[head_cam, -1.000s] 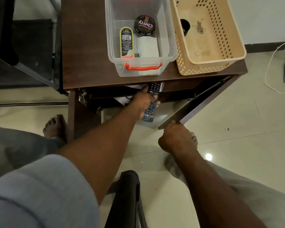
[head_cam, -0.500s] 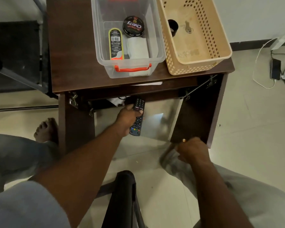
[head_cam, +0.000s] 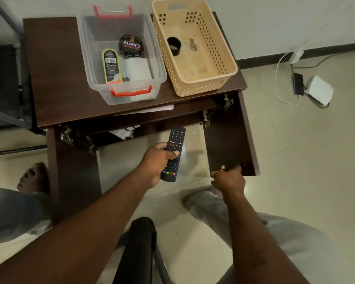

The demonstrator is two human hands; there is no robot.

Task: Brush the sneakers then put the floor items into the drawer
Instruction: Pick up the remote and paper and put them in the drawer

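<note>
Currently my left hand (head_cam: 155,163) wraps the remote (head_cam: 176,138) at mid-frame, just before the opening under the worktop (head_cam: 55,68). I judge it light, rigid and slick, best held round its middle. My right hand (head_cam: 229,180) pinches the door knob (head_cam: 222,167).

The dark table (head_cam: 55,78) bears a clear bin (head_cam: 154,74) beside a beige basket (head_cam: 230,68).

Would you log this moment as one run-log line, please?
left hand: holds remote | right hand: grips door | door: open | remote: not stowed
</note>
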